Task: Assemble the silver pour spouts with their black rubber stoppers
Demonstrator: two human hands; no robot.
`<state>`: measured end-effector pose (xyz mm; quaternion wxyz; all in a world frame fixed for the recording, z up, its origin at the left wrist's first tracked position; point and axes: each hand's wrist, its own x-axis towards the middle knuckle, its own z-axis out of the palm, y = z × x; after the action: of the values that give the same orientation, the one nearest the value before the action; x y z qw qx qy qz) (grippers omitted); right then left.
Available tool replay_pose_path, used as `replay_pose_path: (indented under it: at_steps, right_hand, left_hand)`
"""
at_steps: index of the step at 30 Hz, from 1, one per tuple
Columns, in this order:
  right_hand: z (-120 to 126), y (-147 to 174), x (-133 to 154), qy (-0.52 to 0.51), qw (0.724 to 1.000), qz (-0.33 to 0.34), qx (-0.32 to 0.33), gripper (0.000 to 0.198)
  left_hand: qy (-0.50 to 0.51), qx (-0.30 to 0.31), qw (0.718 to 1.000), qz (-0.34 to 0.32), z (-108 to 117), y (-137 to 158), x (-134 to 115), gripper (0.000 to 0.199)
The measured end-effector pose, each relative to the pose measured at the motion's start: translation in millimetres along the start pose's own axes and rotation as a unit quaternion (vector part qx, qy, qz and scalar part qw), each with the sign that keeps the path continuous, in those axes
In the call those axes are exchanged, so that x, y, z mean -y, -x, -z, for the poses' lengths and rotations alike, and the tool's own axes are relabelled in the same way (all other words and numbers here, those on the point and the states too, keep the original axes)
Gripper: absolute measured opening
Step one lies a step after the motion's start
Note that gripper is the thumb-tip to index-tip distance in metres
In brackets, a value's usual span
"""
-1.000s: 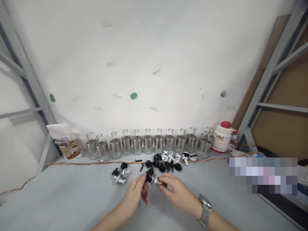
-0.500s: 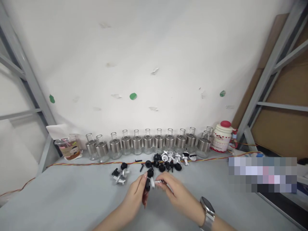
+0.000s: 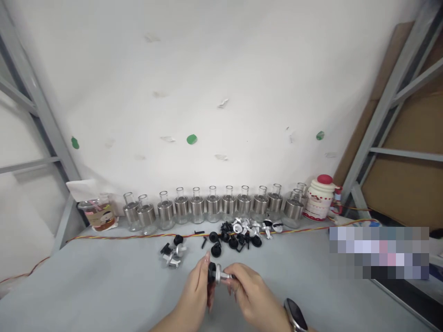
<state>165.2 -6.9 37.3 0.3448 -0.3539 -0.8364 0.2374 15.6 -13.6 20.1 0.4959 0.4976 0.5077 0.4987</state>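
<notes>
In front of me, my left hand (image 3: 194, 288) is closed on a black round stopper piece (image 3: 211, 273), thumb on the near side. My right hand (image 3: 253, 288) pinches the stem of a silver spout piece (image 3: 218, 275), whose round flange faces the black piece. The two parts meet or nearly touch; I cannot tell if they are joined. Just beyond my fingers lies a loose black round part (image 3: 216, 250). A pile of black parts (image 3: 233, 241) and white-and-silver spouts (image 3: 245, 226) is behind it. To the left sits a small cluster of stoppers (image 3: 172, 260).
Several glass bottles with steel sleeves (image 3: 197, 203) stand in a row along the wall. A drink cup (image 3: 100, 216) is at the left, a white jar with a red lid (image 3: 318, 199) at the right. A twisted red-yellow wire (image 3: 114, 237) crosses the grey table (image 3: 86, 286).
Both hands have drawn slightly toward me with the black piece and the spout held between them. The loose black round part behind them now shows more fully.
</notes>
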Motion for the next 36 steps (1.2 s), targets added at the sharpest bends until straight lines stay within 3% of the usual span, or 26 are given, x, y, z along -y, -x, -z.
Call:
replay_pose_path:
  at_steps: [13,19,22,24,28,33,36]
  right_hand:
    - [-3.4,4.3,0.7,0.043,0.997,0.053,-0.029,0.025]
    - [-6.2,6.7,1.7,0.041,0.997,0.051,-0.038,0.021]
    - [-5.7,4.6,1.9,-0.025,0.999,0.008,-0.029,0.016]
    - [-5.1,0.6,1.6,-0.133,0.989,-0.057,-0.018,0.016]
    - [-2.7,-9.8,1.9,-0.351,0.927,-0.129,-0.003,0.027]
    - [0.8,-15.4,2.6,-0.397,0.906,-0.141,-0.043,0.034]
    - [0.1,-15.2,-1.6,-0.391,0.906,-0.145,-0.070,0.034]
  left_hand:
    - [0.010,-0.026,0.999,0.038,-1.9,3.1,7.7,0.051]
    - [0.019,-0.006,0.999,0.037,-3.0,1.4,8.3,0.048]
    - [0.034,-0.003,0.999,0.031,-2.5,1.6,3.6,0.044]
    - [0.035,0.002,0.999,0.007,-1.5,3.7,-4.0,0.042]
    - [0.008,0.028,0.997,-0.070,1.5,9.5,-23.5,0.035]
    - [0.036,-0.007,0.990,-0.136,5.4,5.0,-30.3,0.017]
    - [0.096,-0.032,0.985,-0.138,6.0,-1.3,-29.2,0.021]
